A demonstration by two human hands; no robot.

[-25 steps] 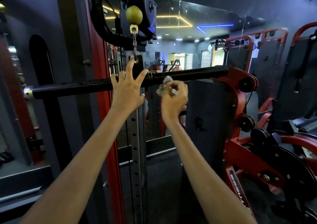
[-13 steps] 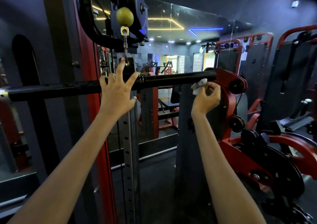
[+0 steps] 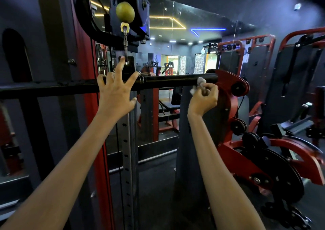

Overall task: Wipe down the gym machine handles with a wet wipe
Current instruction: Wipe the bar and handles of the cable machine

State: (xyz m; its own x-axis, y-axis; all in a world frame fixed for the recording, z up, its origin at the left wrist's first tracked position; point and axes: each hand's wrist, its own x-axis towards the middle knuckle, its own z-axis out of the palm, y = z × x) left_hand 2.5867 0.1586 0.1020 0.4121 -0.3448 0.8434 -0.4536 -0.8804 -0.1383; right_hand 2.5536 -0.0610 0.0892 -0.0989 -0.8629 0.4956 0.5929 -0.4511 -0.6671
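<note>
Left hand (image 3: 116,96) rests on the long black horizontal bar handle (image 3: 168,81) near its middle — fingers (image 3: 135,77) spread and draped loosely over the top, not clenched. Right hand (image 3: 204,99) pinches a crumpled white wet wipe (image 3: 197,85) in curled fingers, pressing it to the underside of the bar near its right end, just beside the red pulley housing (image 3: 228,87). Yellow-green ball stopper (image 3: 125,12) hangs above on a metal clip (image 3: 125,41).

A yellow-green ball (image 3: 125,12) hangs at twelve o'clock above a metal clip (image 3: 125,43). A red plate-loaded machine (image 3: 249,161) stands at four o'clock; wall mirror (image 3: 184,41) behind.
</note>
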